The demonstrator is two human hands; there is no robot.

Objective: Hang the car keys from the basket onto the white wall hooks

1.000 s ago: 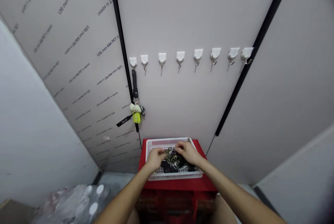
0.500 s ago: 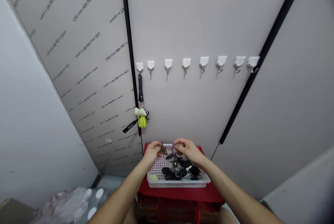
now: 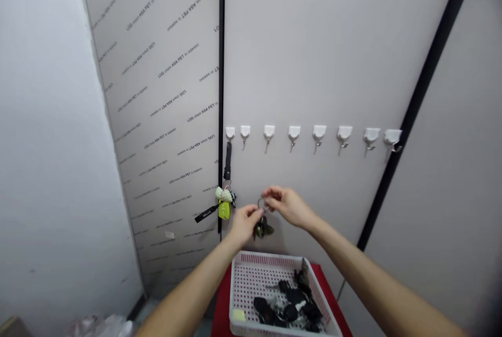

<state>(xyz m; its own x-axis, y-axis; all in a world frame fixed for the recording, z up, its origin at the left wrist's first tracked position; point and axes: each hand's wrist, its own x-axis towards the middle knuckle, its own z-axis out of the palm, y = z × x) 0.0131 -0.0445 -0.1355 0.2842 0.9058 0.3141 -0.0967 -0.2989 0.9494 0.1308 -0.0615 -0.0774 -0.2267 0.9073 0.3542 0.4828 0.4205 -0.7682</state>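
Both hands are raised in front of the wall, above a white perforated basket [image 3: 251, 279]. My left hand [image 3: 245, 222] and my right hand [image 3: 284, 205] pinch a bunch of keys [image 3: 262, 224] on a metal ring between them; the dark keys dangle below the fingers. A row of several white wall hooks [image 3: 293, 133] runs just above the hands. The leftmost hook carries a black strap with a yellow-green tag [image 3: 224, 209] and a small bow.
The basket holds several more dark keys and fobs [image 3: 292, 305] and stands on a red stool [image 3: 221, 311]. Black vertical strips [image 3: 221, 65] divide the grey wall panels. Clear plastic bags [image 3: 98, 325] lie on the floor at lower left.
Both hands have lifted the bunch of keys out of the basket and up toward the hooks. The camera has tilted upward, so the basket sits lower in view.
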